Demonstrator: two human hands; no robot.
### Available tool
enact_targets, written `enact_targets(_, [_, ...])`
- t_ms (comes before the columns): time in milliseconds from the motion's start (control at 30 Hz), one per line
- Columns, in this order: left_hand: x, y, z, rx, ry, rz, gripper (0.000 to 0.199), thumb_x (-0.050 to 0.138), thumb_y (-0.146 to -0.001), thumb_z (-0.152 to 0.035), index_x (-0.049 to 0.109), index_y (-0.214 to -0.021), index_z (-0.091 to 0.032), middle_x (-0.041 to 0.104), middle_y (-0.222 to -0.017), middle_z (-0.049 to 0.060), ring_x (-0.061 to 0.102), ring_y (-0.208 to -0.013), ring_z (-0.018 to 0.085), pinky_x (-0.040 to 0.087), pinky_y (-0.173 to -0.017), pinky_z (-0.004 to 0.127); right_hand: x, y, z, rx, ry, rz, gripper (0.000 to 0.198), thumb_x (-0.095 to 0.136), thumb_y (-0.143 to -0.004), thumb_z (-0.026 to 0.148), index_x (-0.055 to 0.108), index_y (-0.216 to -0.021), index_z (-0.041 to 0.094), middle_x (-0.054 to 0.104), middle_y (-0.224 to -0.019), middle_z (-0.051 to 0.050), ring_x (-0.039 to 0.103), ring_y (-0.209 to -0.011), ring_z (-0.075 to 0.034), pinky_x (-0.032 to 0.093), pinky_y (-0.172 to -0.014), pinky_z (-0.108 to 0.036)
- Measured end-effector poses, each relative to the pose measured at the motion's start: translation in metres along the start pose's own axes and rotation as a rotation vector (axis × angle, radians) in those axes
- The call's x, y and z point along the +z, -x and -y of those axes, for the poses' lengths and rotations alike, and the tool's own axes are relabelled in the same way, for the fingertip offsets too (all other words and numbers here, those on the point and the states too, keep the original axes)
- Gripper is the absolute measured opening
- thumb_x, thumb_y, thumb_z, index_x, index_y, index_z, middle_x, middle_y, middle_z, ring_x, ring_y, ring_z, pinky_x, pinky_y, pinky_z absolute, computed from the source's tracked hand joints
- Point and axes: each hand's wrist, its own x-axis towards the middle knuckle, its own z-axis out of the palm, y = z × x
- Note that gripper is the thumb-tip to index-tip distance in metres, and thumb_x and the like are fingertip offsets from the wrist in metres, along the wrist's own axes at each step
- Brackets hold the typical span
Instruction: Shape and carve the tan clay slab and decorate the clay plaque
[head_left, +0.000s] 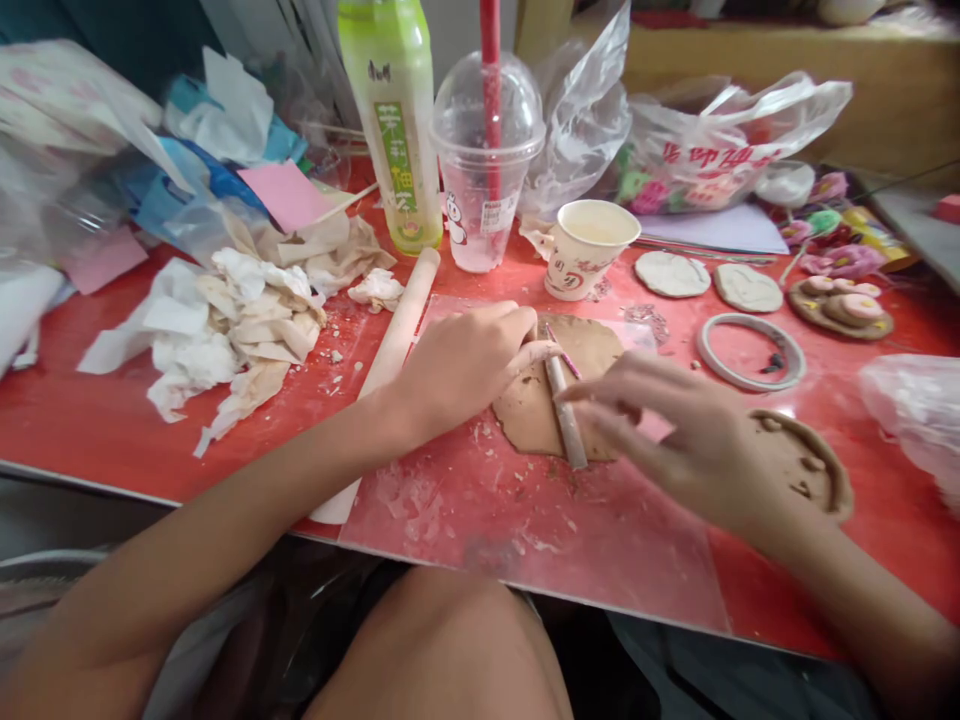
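A flat slab of brown clay [525, 410] with a ragged edge lies on a clear plastic sheet [450, 520]. Across the slab rests a short pale grey stick [568, 425], with a thin pink tool [564, 352] beside its far end. My left hand [480, 355] is closed, its fingers curled, and it holds the stick's far end down against the clay. My right hand [667, 425] hovers at the slab's right side, slightly blurred. Its fingers are apart and close to the stick, with nothing seen in them.
Left of the sheet lies a long rolling pin [397, 335], near crumpled tissues [232, 330]. A bottle [397, 130], a domed plastic cup [484, 160] and a paper cup [589, 250] stand behind. On the right are a ring [750, 380], clay discs [673, 273] and a rimmed clay piece [825, 460].
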Motion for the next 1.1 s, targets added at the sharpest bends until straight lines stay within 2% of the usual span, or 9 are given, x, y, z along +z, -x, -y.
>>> enact_targets(67, [0.001,0.000,0.000,-0.012,0.006,-0.010,0.030,0.038,-0.094,-0.037,0.055,-0.086,-0.014,0.062,-0.085,0.004,0.059,-0.082,0.016,0.042,-0.075,0.029,0.008,0.009,0.006,-0.200,0.020,0.112,0.018,0.053,-0.088,0.024,0.066,-0.098,0.018,0.061,-0.083,-0.005,0.053,-0.077,-0.014,0.046,-0.068,-0.029])
enact_targets(133, [0.002,0.001,0.001,-0.009,-0.013,-0.018,0.028,0.037,-0.095,-0.034,0.055,-0.085,-0.014,0.061,-0.083,0.003,0.059,-0.080,0.015,0.042,-0.075,0.029,0.016,0.016,0.009,-0.285,0.054,0.168,0.020,0.051,-0.089,0.024,0.067,-0.100,0.019,0.061,-0.085,-0.005,0.052,-0.079,-0.015,0.046,-0.071,-0.032])
enact_targets(333, [0.004,0.002,0.000,0.044,-0.090,-0.040,0.031,0.035,-0.095,-0.035,0.056,-0.085,-0.014,0.061,-0.081,0.004,0.058,-0.075,0.016,0.041,-0.067,0.028,0.030,0.022,0.010,-0.410,0.109,0.091,0.013,0.052,-0.087,0.015,0.065,-0.092,0.014,0.061,-0.078,-0.006,0.047,-0.071,-0.016,0.041,-0.063,-0.031])
enact_targets(400, [0.004,0.002,0.000,0.048,-0.100,-0.045,0.031,0.035,-0.095,-0.034,0.056,-0.085,-0.015,0.061,-0.080,0.004,0.058,-0.073,0.016,0.040,-0.064,0.028,0.030,0.022,0.011,-0.404,0.139,0.094,0.009,0.053,-0.086,0.015,0.062,-0.088,0.014,0.061,-0.078,-0.006,0.047,-0.070,-0.016,0.041,-0.064,-0.031])
enact_targets(567, [0.004,0.003,0.000,0.051,-0.131,-0.050,0.030,0.035,-0.095,-0.033,0.056,-0.085,-0.015,0.061,-0.079,0.004,0.058,-0.070,0.016,0.037,-0.059,0.028,0.029,0.021,0.012,-0.260,0.058,0.159,0.011,0.052,-0.088,0.021,0.056,-0.083,0.012,0.056,-0.076,-0.007,0.048,-0.072,-0.016,0.041,-0.064,-0.030])
enact_targets(733, [0.004,0.003,-0.001,0.052,-0.143,-0.045,0.030,0.034,-0.095,-0.031,0.057,-0.085,-0.015,0.061,-0.078,0.004,0.058,-0.070,0.016,0.037,-0.059,0.028,0.032,0.020,0.010,-0.279,0.025,0.231,0.009,0.050,-0.088,0.015,0.059,-0.088,0.014,0.057,-0.080,-0.006,0.047,-0.076,-0.017,0.039,-0.069,-0.031])
enact_targets(1100, [0.002,0.005,-0.001,0.059,-0.138,-0.013,0.034,0.030,-0.096,-0.033,0.058,-0.089,-0.015,0.062,-0.081,0.004,0.058,-0.071,0.015,0.038,-0.060,0.027,0.033,0.022,0.012,-0.292,0.066,0.226,0.015,0.045,-0.090,0.014,0.059,-0.084,0.013,0.055,-0.076,-0.006,0.044,-0.073,-0.017,0.037,-0.067,-0.032])
